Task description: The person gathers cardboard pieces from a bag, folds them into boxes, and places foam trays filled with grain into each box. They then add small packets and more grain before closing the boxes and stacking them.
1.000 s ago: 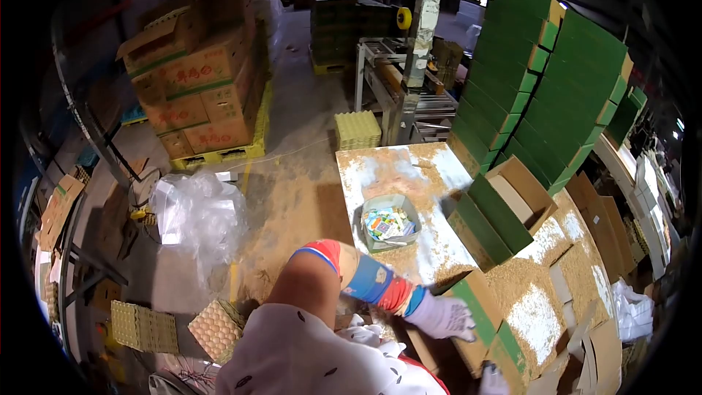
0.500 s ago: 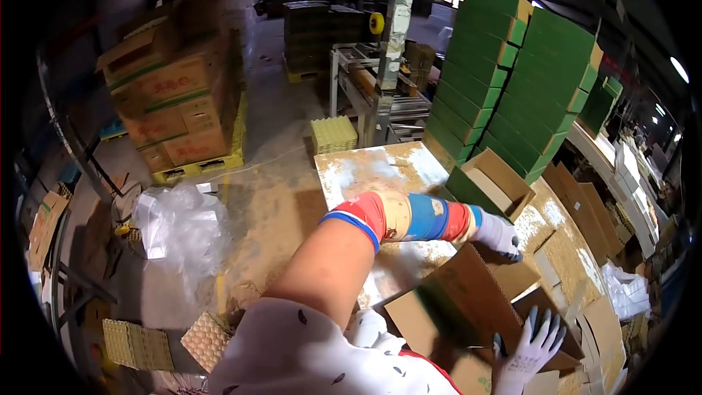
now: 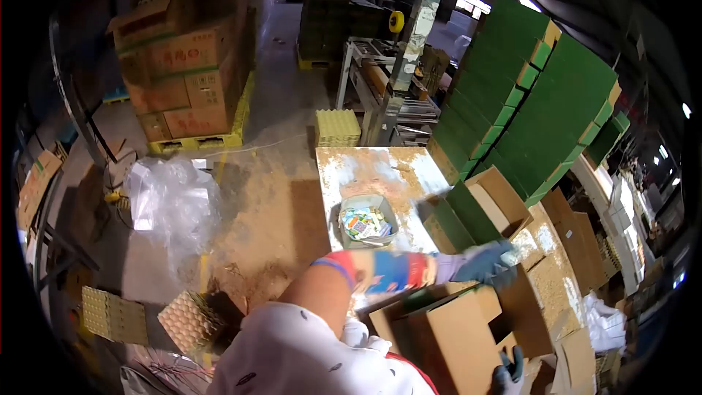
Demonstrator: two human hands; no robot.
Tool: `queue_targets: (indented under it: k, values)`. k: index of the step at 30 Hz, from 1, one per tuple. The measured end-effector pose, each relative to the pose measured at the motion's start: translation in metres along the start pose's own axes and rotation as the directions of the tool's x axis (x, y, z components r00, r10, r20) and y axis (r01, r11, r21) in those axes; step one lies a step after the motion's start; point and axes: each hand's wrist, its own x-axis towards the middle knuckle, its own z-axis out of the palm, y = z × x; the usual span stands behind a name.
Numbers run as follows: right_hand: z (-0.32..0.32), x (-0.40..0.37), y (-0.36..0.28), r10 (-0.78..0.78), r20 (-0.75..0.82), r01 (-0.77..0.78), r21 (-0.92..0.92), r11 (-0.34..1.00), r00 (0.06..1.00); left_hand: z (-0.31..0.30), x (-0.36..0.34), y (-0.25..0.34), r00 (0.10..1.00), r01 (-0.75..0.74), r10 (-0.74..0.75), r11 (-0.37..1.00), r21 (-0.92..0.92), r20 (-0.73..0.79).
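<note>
An open brown cardboard box (image 3: 453,344) with raised flaps stands at the near end of the work table, its outside partly green. My left hand (image 3: 486,263), in a grey glove and a multicoloured sleeve, reaches across the box's far side; motion blurs its fingers. Low in the view, my right hand (image 3: 510,373), gloved too, is beside the box's right part, thumb and fingers apart. Most of that hand is cut off by the frame's bottom edge. Just beyond the box sits another open box, green outside (image 3: 464,212).
A plastic tub (image 3: 345,238) of printed packets or cards sits on the dusty white table (image 3: 373,168). Tall green box stacks (image 3: 512,95) rise behind. Leftward are pallet-loaded cartons (image 3: 183,66), clear plastic wrap (image 3: 172,201) and egg trays (image 3: 113,314) on the floor.
My left hand has moved down and slightly left, and my right hand lower. The near box's panels now stand differently, with a broad brown face toward me. The tub has come into view.
</note>
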Motion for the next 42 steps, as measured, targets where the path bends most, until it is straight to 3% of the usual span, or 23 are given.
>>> queue_targets:
  k: [1,3,5,9,12,15,17,19,20,21,23,26,27,29,30,31,33,34,35,37,40,41,42]
  values:
    - [0.003,-0.008,-0.025,-0.289,0.097,0.262,-0.743,0.616,0.953,-0.01,0.004,-0.008,0.986,-0.152,0.157,0.984,0.093,-0.05]
    - [0.011,0.001,-0.02,-0.58,0.203,0.422,-0.865,0.271,0.789,-0.001,0.006,-0.049,0.893,-0.05,0.421,0.444,0.894,-0.159]
    - [-0.002,0.029,-0.025,-0.715,0.204,0.408,-0.904,0.124,0.669,0.005,0.011,-0.063,0.925,0.088,0.297,0.439,0.894,-0.238]
    - [-0.036,0.073,-0.015,-0.11,0.202,0.211,-0.596,0.775,0.973,0.008,-0.009,-0.043,0.628,-0.201,0.767,-0.003,0.98,0.131]
    - [-0.016,0.031,-0.005,-0.02,0.36,0.08,-0.152,0.985,0.933,-0.003,-0.01,-0.047,0.635,-0.092,0.769,0.17,0.981,-0.074]
    - [-0.007,0.013,0.013,-0.087,0.264,0.012,0.275,0.961,0.961,-0.048,0.008,-0.053,0.99,-0.131,0.14,0.78,0.611,0.034]
    - [-0.012,0.022,0.043,-0.046,0.067,0.006,0.502,0.865,0.997,-0.045,-0.014,-0.021,0.983,0.158,-0.171,0.602,0.783,-0.066]
    - [-0.019,0.022,0.063,0.001,-0.109,0.074,0.677,0.732,0.994,-0.061,-0.001,-0.007,0.903,0.159,-0.418,0.114,0.981,-0.098]
    - [-0.023,0.019,0.067,0.008,-0.172,0.122,0.727,0.675,0.985,-0.032,-0.019,0.019,0.957,0.115,-0.283,0.156,0.981,-0.067]
    - [-0.026,0.014,0.071,0.018,-0.222,0.158,0.749,0.644,0.975,-0.018,-0.024,0.026,0.903,0.369,-0.26,0.062,0.927,-0.342]
    - [-0.025,0.007,0.077,0.009,-0.229,0.146,0.654,0.742,0.973,-0.015,-0.046,-0.007,0.91,-0.143,0.403,0.076,0.987,0.101]
    - [-0.01,-0.013,0.108,-0.059,-0.137,0.038,-0.152,0.988,0.989,-0.114,-0.053,-0.122,0.928,-0.213,0.264,-0.2,0.956,0.262]
    - [-0.008,-0.016,0.133,-0.192,-0.192,0.11,-0.371,0.922,0.962,-0.109,-0.06,-0.128,0.937,-0.241,0.208,-0.194,0.951,0.28]
    - [-0.019,-0.022,0.166,-0.265,-0.113,0.166,-0.538,0.827,0.958,-0.12,-0.043,-0.147,0.851,-0.067,0.509,0.347,0.936,-0.127]
    - [-0.026,-0.024,0.179,-0.283,-0.031,0.213,-0.579,0.787,0.959,-0.083,-0.028,-0.104,0.887,-0.118,0.343,0.815,0.567,-0.309]
    - [-0.035,-0.021,0.174,-0.207,0.017,0.182,-0.552,0.813,0.978,-0.046,-0.013,-0.06,0.868,-0.179,0.156,0.984,-0.004,-0.471]
    - [-0.083,-0.024,0.142,-0.134,0.134,0.177,-0.402,0.898,0.982,-0.029,0.002,-0.057,0.92,-0.071,0.256,0.854,0.515,-0.297]
    - [-0.118,-0.02,0.153,-0.199,-0.058,0.131,-0.572,0.81,0.978,-0.029,0.014,-0.056,0.943,-0.059,0.277,0.683,0.728,-0.184]
    - [-0.157,-0.021,0.174,-0.288,-0.222,0.047,-0.713,0.7,0.931,-0.032,0.025,-0.059,0.959,-0.068,0.275,0.458,0.886,-0.069]
    - [-0.232,-0.045,0.183,-0.39,-0.636,-0.403,-0.746,0.53,0.666,-0.051,0.032,-0.061,0.953,-0.132,0.297,0.581,0.803,-0.058]
    - [-0.321,-0.091,0.258,-0.189,-0.918,-0.881,-0.389,0.268,0.348,-0.05,0.031,-0.063,0.953,-0.068,0.285,0.537,0.841,-0.106]
    - [-0.364,-0.127,0.263,0.2,-0.968,-0.937,-0.078,0.34,0.153,-0.041,0.029,-0.059,0.936,-0.017,0.31,0.507,0.862,-0.165]
    - [-0.386,-0.151,0.31,0.252,-0.964,-0.944,0.008,0.331,0.081,-0.036,0.027,-0.06,0.925,-0.003,0.319,0.546,0.838,-0.205]
